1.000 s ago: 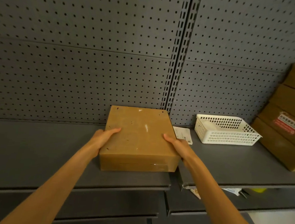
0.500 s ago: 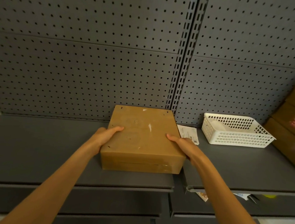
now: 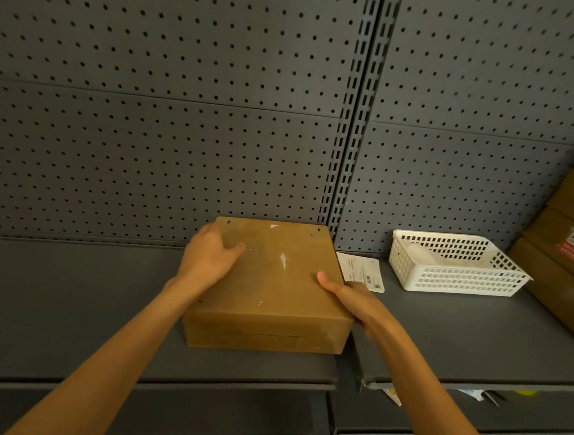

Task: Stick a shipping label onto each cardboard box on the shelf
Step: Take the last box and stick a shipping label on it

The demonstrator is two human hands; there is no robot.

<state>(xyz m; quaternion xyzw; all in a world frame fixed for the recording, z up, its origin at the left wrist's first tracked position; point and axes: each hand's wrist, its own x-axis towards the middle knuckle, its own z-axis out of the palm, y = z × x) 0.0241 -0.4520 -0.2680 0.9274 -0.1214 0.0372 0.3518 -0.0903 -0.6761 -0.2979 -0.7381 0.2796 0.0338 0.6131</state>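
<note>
- Left hand (image 3: 211,258) lies on the top of the cardboard box (image 3: 269,288) near its far left corner, thumb on the top face and fingers wrapping the left edge.
- Right hand (image 3: 351,299) cups the box's right side, thumb on the top face, fingers curled down the wall.
- So the hands are well apart, each holding one side of the same box.
- The box sits flat on the grey shelf (image 3: 76,307), its back edge close against the pegboard (image 3: 168,132), and its top carries no label.
- Just beside it on the right, a shipping label (image 3: 362,273) lies flat on the shelf, partly tucked behind the box corner.
- Further right sits a white basket (image 3: 453,264), then a stack of brown boxes (image 3: 562,273) leaning at the edge of view.
- My read: the box is being squared up for labelling.
- To do this well, steady the box with the left hand, free the right for the label, and lay it smoothly on the clean centre of the top face.
</note>
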